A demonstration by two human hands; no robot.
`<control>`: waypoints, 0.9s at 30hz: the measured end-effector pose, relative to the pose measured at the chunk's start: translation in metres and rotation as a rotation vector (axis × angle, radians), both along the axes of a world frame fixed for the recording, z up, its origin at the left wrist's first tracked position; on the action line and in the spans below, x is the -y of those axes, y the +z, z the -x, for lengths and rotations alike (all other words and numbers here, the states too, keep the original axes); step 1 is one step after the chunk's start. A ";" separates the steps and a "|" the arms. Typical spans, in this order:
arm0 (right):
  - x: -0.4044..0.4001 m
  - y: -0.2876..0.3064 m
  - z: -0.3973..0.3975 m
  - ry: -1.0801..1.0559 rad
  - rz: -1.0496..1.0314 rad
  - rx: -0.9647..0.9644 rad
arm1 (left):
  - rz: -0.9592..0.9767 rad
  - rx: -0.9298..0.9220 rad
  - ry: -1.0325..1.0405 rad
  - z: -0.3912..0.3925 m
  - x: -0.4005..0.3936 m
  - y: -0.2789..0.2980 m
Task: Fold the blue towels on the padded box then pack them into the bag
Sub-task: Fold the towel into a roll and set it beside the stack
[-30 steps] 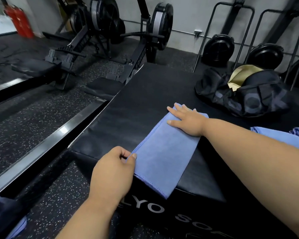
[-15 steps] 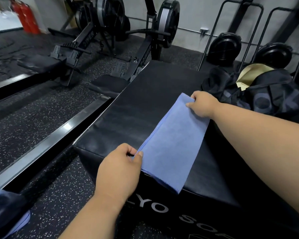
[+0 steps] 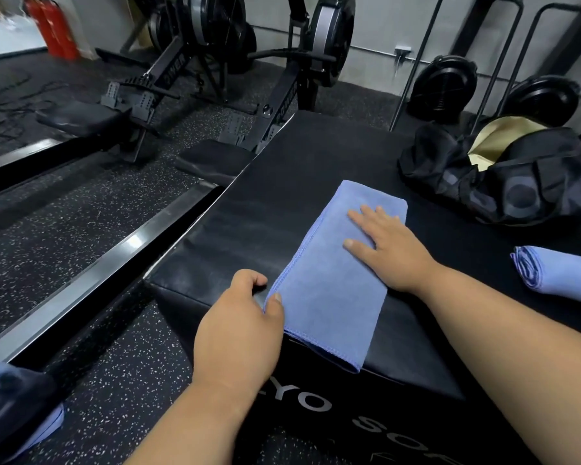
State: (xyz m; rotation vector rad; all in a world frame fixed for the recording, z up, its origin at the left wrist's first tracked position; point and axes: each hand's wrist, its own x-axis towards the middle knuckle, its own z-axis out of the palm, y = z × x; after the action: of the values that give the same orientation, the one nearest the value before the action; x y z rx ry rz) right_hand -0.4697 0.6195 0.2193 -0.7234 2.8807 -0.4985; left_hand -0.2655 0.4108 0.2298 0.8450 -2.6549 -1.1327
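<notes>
On the box: towel, blue, folded to a long strip, stitched hem, near end drooping over the front edge.
Right hand: flat on the towel, fingers straight, gripping nothing.
Left hand: pinching the towel's near-left corner.
Bag: black, far right, mouth agape, tan lining.
Second towel: folded, cut off by the right edge.
Box lettering: partly hidden by arms.

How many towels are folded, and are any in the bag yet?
One folded towel lies at the right on the padded box. Another blue towel is mid-fold: the right hand presses it flat, the left hand pinches its edge. No towel shows in the open bag, so packing remains.
</notes>
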 end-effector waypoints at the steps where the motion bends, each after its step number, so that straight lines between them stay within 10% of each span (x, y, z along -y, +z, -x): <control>1: -0.001 0.000 -0.001 0.024 -0.045 0.009 | -0.002 0.003 0.001 0.000 0.000 -0.001; 27: -0.057 -0.003 -0.162 0.290 -0.186 -0.067 | -0.067 -0.069 -0.443 -0.035 0.019 -0.003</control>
State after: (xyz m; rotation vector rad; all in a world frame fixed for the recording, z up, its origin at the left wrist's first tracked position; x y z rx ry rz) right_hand -0.3077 0.6767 0.2159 -1.1181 2.7623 -0.1714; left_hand -0.2308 0.3918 0.2273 0.2162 -2.8371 -1.3156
